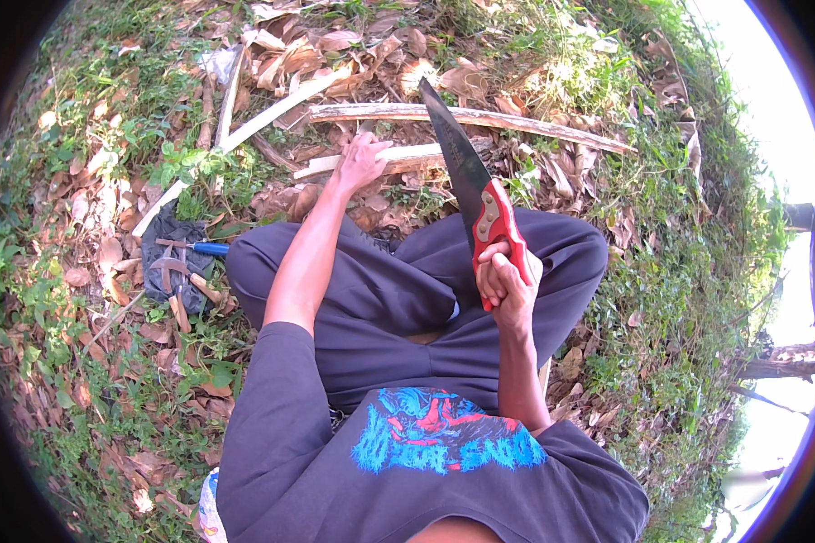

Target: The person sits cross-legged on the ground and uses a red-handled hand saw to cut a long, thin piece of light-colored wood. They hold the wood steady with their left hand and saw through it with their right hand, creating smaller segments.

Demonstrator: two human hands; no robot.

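My right hand (pixel 507 276) is closed round the red handle of a handsaw (pixel 466 167). The dark blade points up and away, tilted to the left, with its tip beyond the wood. My left hand (pixel 362 161) grips a short pale piece of wood (pixel 412 156) lying crosswise in front of my folded legs. From this view the blade passes over the right part of that piece; I cannot tell whether it touches. Just beyond lies a longer split pole (pixel 534 131) with bark along one side.
A long pale wooden strip (pixel 276 110) slants across the far left. On a black plastic bag (pixel 158 224) beside my left knee lie a blue-handled tool (pixel 210 248) and several wooden-handled tools (pixel 179 312). Dry leaves and grass surround me.
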